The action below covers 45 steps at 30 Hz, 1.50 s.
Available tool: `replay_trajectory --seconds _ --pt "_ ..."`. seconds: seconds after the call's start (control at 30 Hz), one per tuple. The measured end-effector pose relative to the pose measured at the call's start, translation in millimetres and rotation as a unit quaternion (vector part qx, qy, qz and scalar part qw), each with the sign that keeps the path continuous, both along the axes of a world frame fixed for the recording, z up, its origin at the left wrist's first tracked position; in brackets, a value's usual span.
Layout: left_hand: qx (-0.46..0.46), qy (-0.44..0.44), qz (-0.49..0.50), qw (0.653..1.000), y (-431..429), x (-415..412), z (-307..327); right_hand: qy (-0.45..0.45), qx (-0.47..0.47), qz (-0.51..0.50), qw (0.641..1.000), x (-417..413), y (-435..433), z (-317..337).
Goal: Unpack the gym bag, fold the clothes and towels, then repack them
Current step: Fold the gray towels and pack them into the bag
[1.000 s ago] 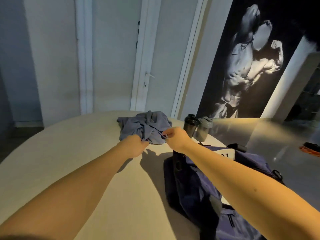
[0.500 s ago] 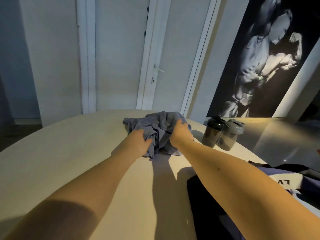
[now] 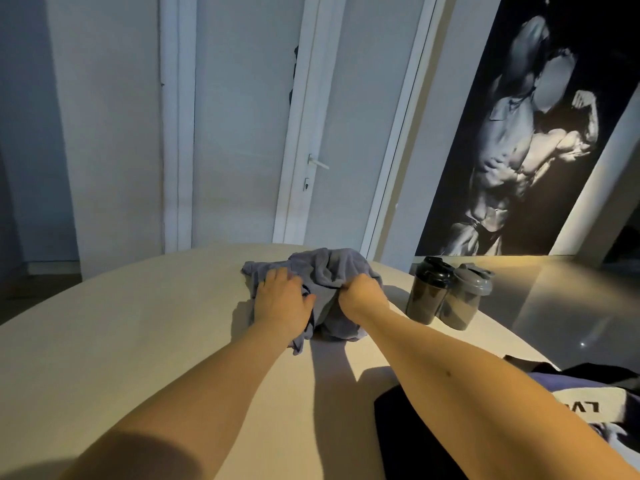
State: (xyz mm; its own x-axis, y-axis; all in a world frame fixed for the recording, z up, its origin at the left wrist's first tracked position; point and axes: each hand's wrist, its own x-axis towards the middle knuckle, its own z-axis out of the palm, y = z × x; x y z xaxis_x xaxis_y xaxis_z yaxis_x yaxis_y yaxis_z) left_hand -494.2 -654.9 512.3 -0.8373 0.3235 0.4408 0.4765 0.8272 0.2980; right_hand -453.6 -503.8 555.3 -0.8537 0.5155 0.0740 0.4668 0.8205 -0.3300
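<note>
Since a second ago my hands have gone from pinching the near hem of the cloth (image 3: 332, 271) to resting on top of the bundle, and my view has swung left, so the gym bag (image 3: 606, 403) now sits only in the lower right corner. The cloth is a crumpled grey-blue heap near the far side of the desk (image 3: 138, 341); I cannot tell whether it is a towel or a garment. My left hand (image 3: 280, 303) lies on its left part with fingers fairly straight and spread, pressing it down and holding nothing. My right hand (image 3: 360, 292) has its fingers curled into a fold at the middle, gripping it. I judge the task to be early: this piece is out of the bag but not yet spread or folded, and what the bag still holds is hidden from me. The desk's far rim runs just behind the heap, so pushing it away from me risks it sliding off. Two shaker bottles, one black (image 3: 427, 289) and one grey (image 3: 467, 296), stand touching each other just right of the cloth. The bare stretch to the left and toward me looks the best room for spreading it flat.
</note>
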Motion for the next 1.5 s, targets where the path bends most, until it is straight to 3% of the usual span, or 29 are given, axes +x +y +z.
replay_trajectory --seconds 0.07,0.13,0.2,0.3,0.37,0.47,0.67,0.77,0.9,1.07,1.3,1.5 --pt "0.018 -0.011 -0.019 1.0 7.5 -1.9 6.9 0.032 0.0 -0.003 0.999 0.6 1.4 13.2" --pt "0.08 -0.029 -0.047 0.995 12.4 -3.5 13.7 0.129 -0.066 0.01 0.989 3.0 0.7 29.2" --pt "0.15 -0.067 -0.071 0.984 11.5 -0.8 23.8 0.233 -0.185 0.044 0.954 10.4 -1.4 45.8" --pt "0.22 -0.117 -0.089 0.964 5.0 11.1 47.5 0.325 -0.36 0.084 0.871 26.6 -10.3 81.8" --pt "0.24 -0.116 -0.094 0.959 -1.7 22.8 68.1 0.352 -0.444 0.095 0.819 41.5 -20.4 110.6" --pt "0.255 -0.105 -0.09 0.957 -16.4 41.3 100.4 0.358 -0.504 0.13 0.776 67.2 -36.3 147.8" --pt "0.27 -0.051 -0.1 0.956 -60.2 88.5 169.6 0.37 -0.522 0.164 0.751 130.2 -70.1 212.2" --pt "0.272 -0.007 -0.088 0.958 -85.4 121.2 201.3 0.377 -0.51 0.161 0.756 162.1 -83.7 233.9" --pt "0.296 -0.045 -0.119 0.947 -119.4 170.7 227.5 0.377 -0.475 0.159 0.779 204.7 -101.2 251.5" --pt "0.278 -0.014 -0.114 0.954 -168.2 224.2 234.0 0.342 -0.44 0.179 0.811 259.3 -118.5 248.2" --pt "0.24 -0.079 -0.092 0.963 -221.8 280.8 180.7 0.193 -0.424 0.202 0.862 291.6 -129.1 163.6" --pt "0.181 -0.146 -0.098 0.968 -252.3 310.2 141.6 0.153 -0.378 0.156 0.9 309.8 -123.1 95.2"
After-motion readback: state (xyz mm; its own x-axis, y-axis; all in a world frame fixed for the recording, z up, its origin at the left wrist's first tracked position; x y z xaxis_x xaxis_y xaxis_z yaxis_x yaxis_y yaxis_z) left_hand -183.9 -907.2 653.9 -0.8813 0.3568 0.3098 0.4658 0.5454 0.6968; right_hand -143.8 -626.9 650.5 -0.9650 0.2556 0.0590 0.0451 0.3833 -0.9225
